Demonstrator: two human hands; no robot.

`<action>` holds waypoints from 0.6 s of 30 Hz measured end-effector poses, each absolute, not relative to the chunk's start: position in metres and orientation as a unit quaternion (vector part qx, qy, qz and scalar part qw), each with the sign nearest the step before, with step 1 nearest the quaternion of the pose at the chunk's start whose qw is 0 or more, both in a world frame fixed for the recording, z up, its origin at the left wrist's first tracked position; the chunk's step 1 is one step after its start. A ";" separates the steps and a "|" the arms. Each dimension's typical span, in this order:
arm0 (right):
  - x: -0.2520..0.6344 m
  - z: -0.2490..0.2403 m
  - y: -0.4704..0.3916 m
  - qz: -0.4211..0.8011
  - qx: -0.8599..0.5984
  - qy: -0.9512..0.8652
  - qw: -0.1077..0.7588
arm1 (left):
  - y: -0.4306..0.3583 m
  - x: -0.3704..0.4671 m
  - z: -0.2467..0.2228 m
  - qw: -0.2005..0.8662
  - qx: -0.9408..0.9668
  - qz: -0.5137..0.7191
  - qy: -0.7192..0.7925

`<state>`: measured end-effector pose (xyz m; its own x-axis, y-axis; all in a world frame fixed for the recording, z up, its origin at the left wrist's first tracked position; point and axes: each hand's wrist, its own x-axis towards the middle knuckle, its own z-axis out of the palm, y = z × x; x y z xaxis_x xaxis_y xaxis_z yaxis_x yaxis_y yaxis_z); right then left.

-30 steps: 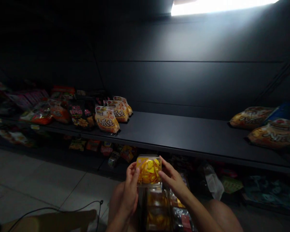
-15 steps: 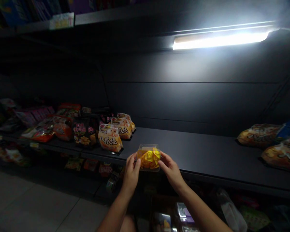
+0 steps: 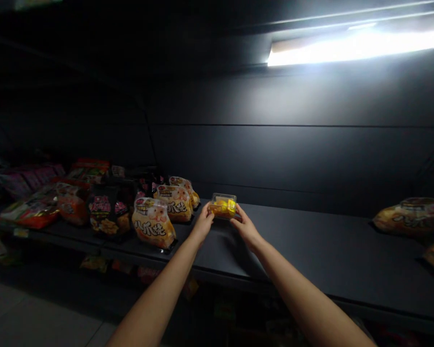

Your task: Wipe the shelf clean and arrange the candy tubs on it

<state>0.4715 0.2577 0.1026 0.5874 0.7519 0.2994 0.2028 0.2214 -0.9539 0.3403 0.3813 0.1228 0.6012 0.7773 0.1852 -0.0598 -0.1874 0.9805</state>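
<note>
At far left, pink packs (image 3: 32,178) stand on the shelf (image 3: 304,246), with a price tag (image 3: 20,233) on its front edge below a flat red-and-white pack (image 3: 38,209). Next come an orange bag (image 3: 72,207), a black bag (image 3: 108,212) and three tan bags (image 3: 152,224), upright and one behind another. Just right of these, the left hand (image 3: 203,222) grips the left end of a clear box (image 3: 222,207) with yellow contents. The right hand (image 3: 246,228) holds its right end. The box is over the shelf; whether it touches is unclear. Further right, a lamp (image 3: 347,48) shines above, and two more bags (image 3: 407,216) lie well apart from the box.
</note>
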 end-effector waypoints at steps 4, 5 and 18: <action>0.497 0.103 0.291 0.184 -0.570 -0.393 0.698 | 0.401 0.373 0.123 0.596 0.662 0.365 0.271; 0.502 0.103 0.296 0.181 -0.569 -0.393 0.699 | 0.405 0.380 0.123 0.598 0.660 0.364 0.271; 0.544 0.090 0.312 0.176 -0.619 -0.366 0.672 | 0.426 0.438 0.109 0.602 0.688 0.303 0.270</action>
